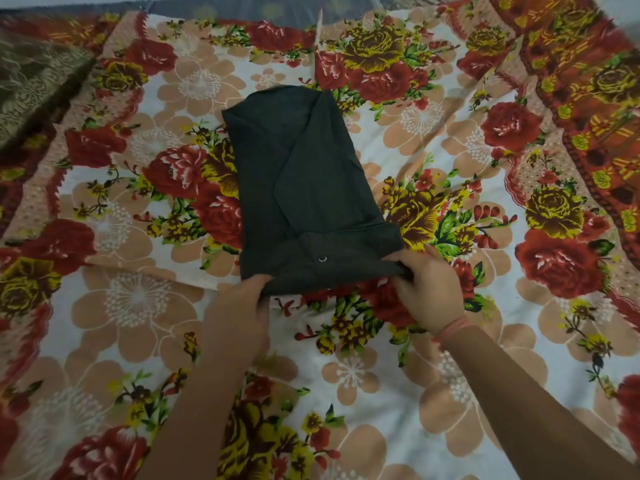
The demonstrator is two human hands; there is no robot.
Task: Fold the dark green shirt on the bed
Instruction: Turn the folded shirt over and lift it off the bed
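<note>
The dark green shirt (304, 181) lies in the middle of the bed as a long narrow strip, its sides folded in over the centre. Its near end shows the collar area with a small metal ring. My left hand (239, 306) pinches the near left corner of the shirt. My right hand (427, 289), with a pink band at the wrist, grips the near right corner. Both corners are slightly lifted off the sheet.
A floral bedsheet (346, 375) with red, yellow and peach flowers covers the whole bed. A dark patterned cloth (31, 84) lies at the far left corner. The bed's far edge runs along the top of the view.
</note>
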